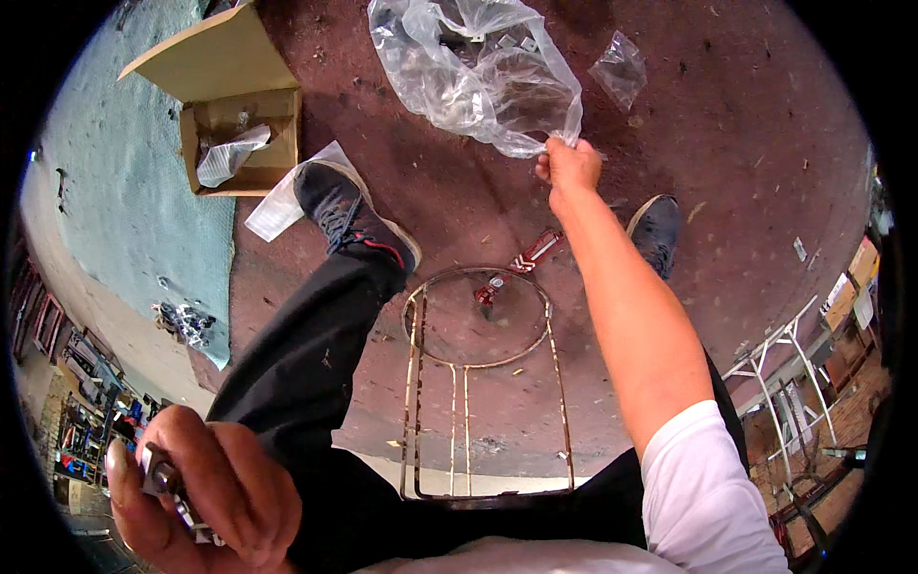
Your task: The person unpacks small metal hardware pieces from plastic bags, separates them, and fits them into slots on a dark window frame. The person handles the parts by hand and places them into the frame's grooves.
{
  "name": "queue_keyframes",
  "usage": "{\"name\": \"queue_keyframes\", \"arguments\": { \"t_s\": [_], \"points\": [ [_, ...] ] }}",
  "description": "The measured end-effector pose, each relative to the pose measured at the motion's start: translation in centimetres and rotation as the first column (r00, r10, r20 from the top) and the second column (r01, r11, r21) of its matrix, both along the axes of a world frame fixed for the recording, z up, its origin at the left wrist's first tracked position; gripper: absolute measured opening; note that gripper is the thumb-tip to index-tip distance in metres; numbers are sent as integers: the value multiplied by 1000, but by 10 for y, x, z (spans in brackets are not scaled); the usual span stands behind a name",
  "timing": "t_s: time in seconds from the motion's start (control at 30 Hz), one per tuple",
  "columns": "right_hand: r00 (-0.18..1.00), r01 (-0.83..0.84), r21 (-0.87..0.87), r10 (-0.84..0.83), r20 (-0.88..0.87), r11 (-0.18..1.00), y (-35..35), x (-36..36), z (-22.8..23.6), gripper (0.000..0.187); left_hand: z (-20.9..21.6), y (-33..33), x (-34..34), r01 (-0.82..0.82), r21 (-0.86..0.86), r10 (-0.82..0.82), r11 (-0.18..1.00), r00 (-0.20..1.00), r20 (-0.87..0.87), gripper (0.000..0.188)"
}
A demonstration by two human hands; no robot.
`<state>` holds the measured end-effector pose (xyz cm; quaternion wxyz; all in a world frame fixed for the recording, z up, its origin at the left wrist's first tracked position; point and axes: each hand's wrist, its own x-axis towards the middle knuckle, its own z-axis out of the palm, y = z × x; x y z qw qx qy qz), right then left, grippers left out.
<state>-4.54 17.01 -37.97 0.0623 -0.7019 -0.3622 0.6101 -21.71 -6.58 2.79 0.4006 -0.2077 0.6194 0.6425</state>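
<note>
My right hand (574,170) pinches the near right rim of a large clear plastic bag (488,86) on the floor. A few small metal pieces show inside the bag. Close to me at the lower left, my left hand (234,488) is curled around a small metal fitting (164,476); its exact kind is unclear. Between my legs stands a rusty, worn metal frame (461,364) with a round hoop and several straight bars. A red-handled tool (537,251) lies on the floor by the hoop, partly seen through it.
An open cardboard box (284,153) with plastic wrap inside sits at the far left. My left shoe (335,206) rests on a white sheet (277,209). A small clear bag (620,72) lies farther right. Metal bits (188,323) sit on the pale green mat (143,201).
</note>
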Motion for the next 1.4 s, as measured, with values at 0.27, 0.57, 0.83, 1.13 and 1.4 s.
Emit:
{"name": "queue_keyframes", "arguments": {
  "t_s": [0.27,0.57,0.83,1.13,1.4],
  "points": [
    [853,-147,-133,57,-519,980,62,-62,71,10,-5,0,-5,161,103,-164,982,986,24,53],
    [756,-260,-120,125,-643,958,125,-101,47,53,-2,-4,-7,117,137,-125,984,991,47,52],
    [853,-438,125,456,-254,890,46,-16,84,19,-5,11,17,-84,-172,34,982,961,-274,46],
    [671,-734,354,543,504,579,36,6,53,34,-4,26,10,42,-33,-42,999,999,-16,57],
    [514,-692,717,640,571,-85,40,-66,56,29,-8,23,1,239,34,-240,971,971,23,58]
  ]
}}
